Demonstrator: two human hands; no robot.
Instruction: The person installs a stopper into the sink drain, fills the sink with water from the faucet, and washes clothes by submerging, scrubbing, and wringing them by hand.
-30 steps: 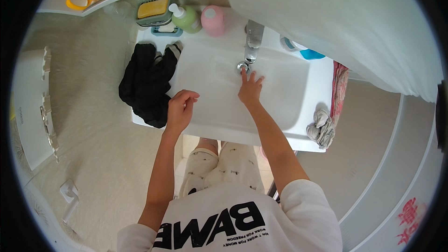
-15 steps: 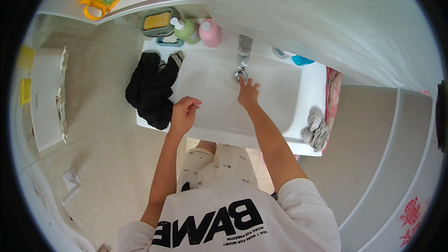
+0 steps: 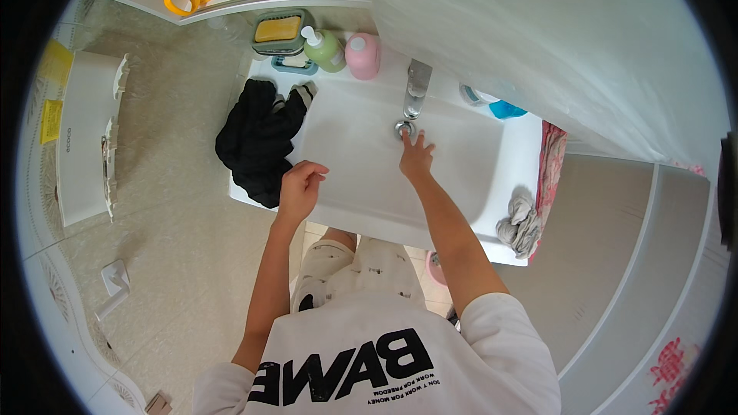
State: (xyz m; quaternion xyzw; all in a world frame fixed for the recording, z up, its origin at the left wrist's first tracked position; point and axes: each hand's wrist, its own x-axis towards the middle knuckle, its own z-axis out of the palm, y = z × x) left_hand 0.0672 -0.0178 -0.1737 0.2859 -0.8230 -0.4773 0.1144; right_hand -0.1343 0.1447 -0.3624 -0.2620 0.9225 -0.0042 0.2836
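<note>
My right hand (image 3: 417,156) reaches into the white sink basin (image 3: 361,177) with its fingers apart and holds nothing. One fingertip touches the round metal drain stopper (image 3: 403,130), just below the chrome faucet (image 3: 417,88). Over the front left rim, my left hand (image 3: 300,190) is curled closed, and nothing shows in it. Right beside that hand lies a crumpled black garment (image 3: 257,142) with a pale-striped edge, draped over the sink's left side. A balled grey cloth (image 3: 520,228) sits on the front right corner.
Behind the basin stand a soap dish (image 3: 280,31) with a yellow bar, a green pump bottle (image 3: 324,50) and a pink bottle (image 3: 363,56). A blue item (image 3: 507,109) lies at the back right. A pale curtain (image 3: 561,38) hangs over that side, above a red-patterned cloth (image 3: 550,161).
The whole view has shifted slightly, so the sink and bottles appear a little farther right. Both hands keep nearly the same pose, the right one still at the drain stopper.
</note>
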